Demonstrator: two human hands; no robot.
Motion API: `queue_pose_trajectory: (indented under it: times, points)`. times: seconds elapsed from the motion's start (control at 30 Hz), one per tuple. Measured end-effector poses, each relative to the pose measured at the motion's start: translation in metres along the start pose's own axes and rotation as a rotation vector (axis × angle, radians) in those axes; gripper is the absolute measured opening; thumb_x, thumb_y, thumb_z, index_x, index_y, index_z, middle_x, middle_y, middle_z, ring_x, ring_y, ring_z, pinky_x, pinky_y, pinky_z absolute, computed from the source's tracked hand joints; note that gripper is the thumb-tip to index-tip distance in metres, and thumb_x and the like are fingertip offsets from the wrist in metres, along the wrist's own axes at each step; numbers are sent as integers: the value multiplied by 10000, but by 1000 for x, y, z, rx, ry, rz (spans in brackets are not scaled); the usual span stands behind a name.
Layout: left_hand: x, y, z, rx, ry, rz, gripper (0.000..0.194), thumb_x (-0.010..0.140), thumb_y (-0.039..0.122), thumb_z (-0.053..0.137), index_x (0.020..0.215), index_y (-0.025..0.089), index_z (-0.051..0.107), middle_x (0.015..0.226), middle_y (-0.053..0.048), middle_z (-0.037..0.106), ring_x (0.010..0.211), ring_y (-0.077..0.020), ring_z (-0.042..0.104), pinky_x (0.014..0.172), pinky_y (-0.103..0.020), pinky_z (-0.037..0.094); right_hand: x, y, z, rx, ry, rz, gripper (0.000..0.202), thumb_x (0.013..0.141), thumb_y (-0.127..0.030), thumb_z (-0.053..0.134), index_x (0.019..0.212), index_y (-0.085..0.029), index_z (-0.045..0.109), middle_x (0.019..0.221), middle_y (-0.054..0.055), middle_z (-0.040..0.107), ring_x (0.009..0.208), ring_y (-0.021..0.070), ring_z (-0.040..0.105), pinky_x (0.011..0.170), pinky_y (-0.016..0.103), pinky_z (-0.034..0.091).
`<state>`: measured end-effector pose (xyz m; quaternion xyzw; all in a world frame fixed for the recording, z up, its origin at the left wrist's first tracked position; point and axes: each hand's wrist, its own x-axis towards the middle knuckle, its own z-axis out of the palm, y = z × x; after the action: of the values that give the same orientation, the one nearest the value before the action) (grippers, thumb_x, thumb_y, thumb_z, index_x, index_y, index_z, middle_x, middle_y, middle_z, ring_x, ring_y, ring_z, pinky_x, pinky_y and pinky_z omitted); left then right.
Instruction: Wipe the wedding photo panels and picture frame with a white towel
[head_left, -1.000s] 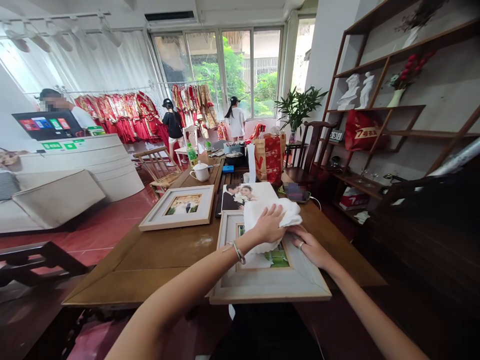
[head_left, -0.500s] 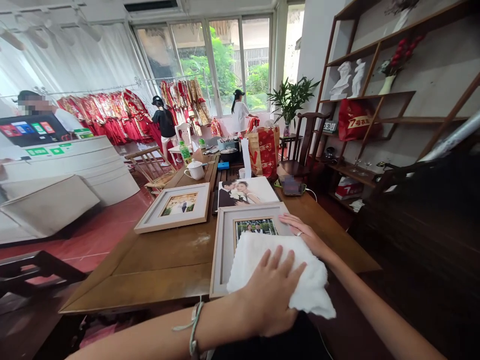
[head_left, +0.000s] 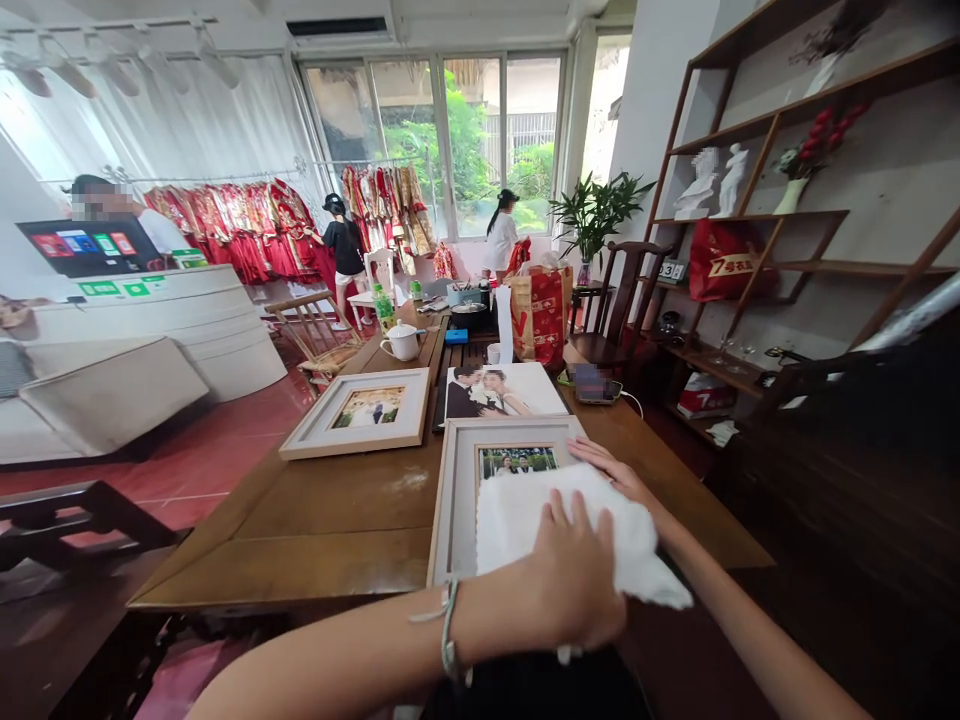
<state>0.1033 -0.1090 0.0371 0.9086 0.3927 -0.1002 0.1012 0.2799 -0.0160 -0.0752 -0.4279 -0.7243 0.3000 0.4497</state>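
A white cloth (head_left: 517,515) lies over the lower part of a framed photo (head_left: 459,470) at the table's near edge. My left hand (head_left: 574,570), a cord bracelet at its wrist, presses flat on the cloth with fingers spread. Along the frame's upper right side rests my right hand (head_left: 611,468), its fingers stretched out; the cloth hides part of it. Above the cloth, the top of the small photo (head_left: 517,460) of two people shows. Just beyond the frame is a larger wedding picture (head_left: 517,390). A second framed photo (head_left: 412,435) lies to the left.
The wooden table (head_left: 322,540) also bears a white teapot (head_left: 401,341), a green bottle (head_left: 384,312), a red paper bag (head_left: 538,318) and a phone (head_left: 596,385) on a cable. Shelves (head_left: 795,240) stand right. Several people are near a counter (head_left: 165,330) and red garments (head_left: 225,235).
My left hand has shifted slightly right and up over the framed photo, the cloth moving with it. My right hand stays by the frame's right side. The whole view has swung a little.
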Motion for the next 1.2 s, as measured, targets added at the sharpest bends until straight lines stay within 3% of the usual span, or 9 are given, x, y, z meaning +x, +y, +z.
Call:
queue_pose_trajectory:
  times: [0.1,0.23,0.4,0.5,0.6,0.7,1.0,1.1,1.2]
  points:
    - [-34,8,-3,-62,-58,123,761,794,327,574,1419,98,207,1452,-233,161,1321,-390,120,1059,-477,221,0,-4,1,-43,20,48,408,834,-440,485,1180,-250,589,1332,77,503,1313,242,337,1096,477,232]
    - [-53,-8,3,11,-93,-44,767,787,316,582,1429,168,189,1467,-195,144,1322,-385,81,1062,-505,197,-1,-5,4,-61,19,44,398,824,-401,512,1185,-250,584,1325,73,511,1318,236,328,1098,477,226]
    - [-21,-57,20,225,97,-262,818,742,324,622,1424,160,202,1454,-235,149,1317,-414,54,1053,-547,143,-1,-4,4,-59,22,41,376,813,-328,519,1178,-269,587,1326,55,511,1316,234,332,1096,480,230]
    - [9,-90,22,275,215,-266,862,703,312,649,1421,168,194,1465,-224,126,1329,-401,43,1050,-547,138,-1,-5,4,-56,24,53,382,805,-293,517,1179,-265,586,1334,53,504,1317,233,331,1094,472,237]
    - [23,-110,15,262,242,-232,845,705,249,618,1420,174,173,1476,-199,119,1346,-357,48,1055,-521,146,-1,-6,3,-56,19,57,395,794,-268,522,1184,-267,582,1338,50,499,1318,233,329,1092,468,240]
    - [10,-107,12,220,207,-212,806,719,221,579,1418,183,181,1475,-188,145,1345,-352,71,1055,-509,161,-1,-8,3,-66,15,53,410,779,-250,535,1186,-265,580,1338,51,499,1314,235,336,1091,471,238]
    - [-88,-39,37,22,-95,-160,954,662,356,641,1440,221,107,1475,-191,117,1315,-419,75,1015,-555,249,-1,-5,4,-54,20,37,407,761,-207,495,1147,-261,611,1292,53,543,1319,233,328,1096,487,224]
    - [-85,-47,41,29,-26,-182,941,664,349,626,1439,242,102,1485,-163,102,1326,-394,45,1038,-545,206,-2,-5,4,-57,19,40,416,758,-192,487,1150,-264,609,1295,48,539,1320,232,326,1100,485,219]
    - [-58,-75,37,85,132,-241,871,682,303,577,1434,210,148,1490,-139,117,1347,-335,32,1076,-483,145,-2,-7,4,-63,14,40,421,762,-180,481,1157,-259,603,1305,45,531,1319,229,328,1102,481,219]
